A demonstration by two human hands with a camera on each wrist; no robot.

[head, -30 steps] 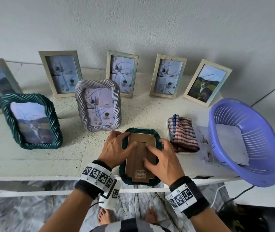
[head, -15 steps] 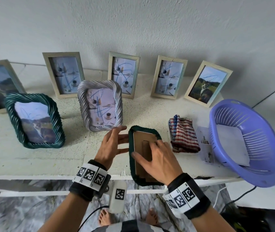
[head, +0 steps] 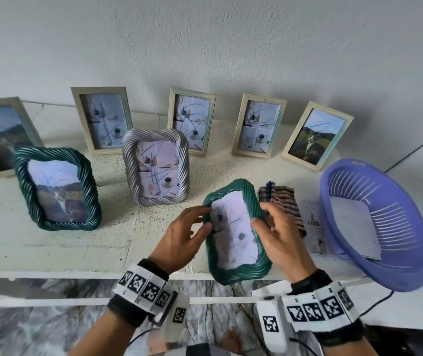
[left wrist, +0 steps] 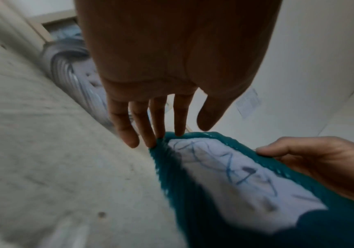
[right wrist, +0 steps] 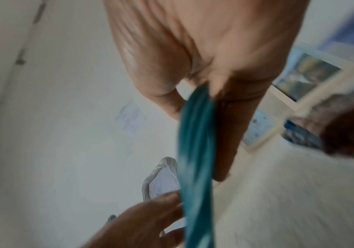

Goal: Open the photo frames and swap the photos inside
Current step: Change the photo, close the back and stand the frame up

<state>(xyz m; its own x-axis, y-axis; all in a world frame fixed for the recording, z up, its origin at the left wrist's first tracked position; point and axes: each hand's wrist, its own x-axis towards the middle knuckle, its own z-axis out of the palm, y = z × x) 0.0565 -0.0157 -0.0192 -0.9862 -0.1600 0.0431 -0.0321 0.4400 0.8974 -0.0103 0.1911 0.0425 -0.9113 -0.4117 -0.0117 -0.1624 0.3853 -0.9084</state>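
Striped cloth [head: 281,201] lies just behind the held green frame [head: 233,272], seemingly apart.

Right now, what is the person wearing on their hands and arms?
Both hands are bare: left hand, right hand. Each wrist carries a black band wrapped in white square-coded marker tags, with a small white tagged camera box beneath. Thin dark cables trail off. No sleeves show.

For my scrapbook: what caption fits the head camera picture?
Both hands, right hand and left hand, hold a green twisted photo frame over the shelf.
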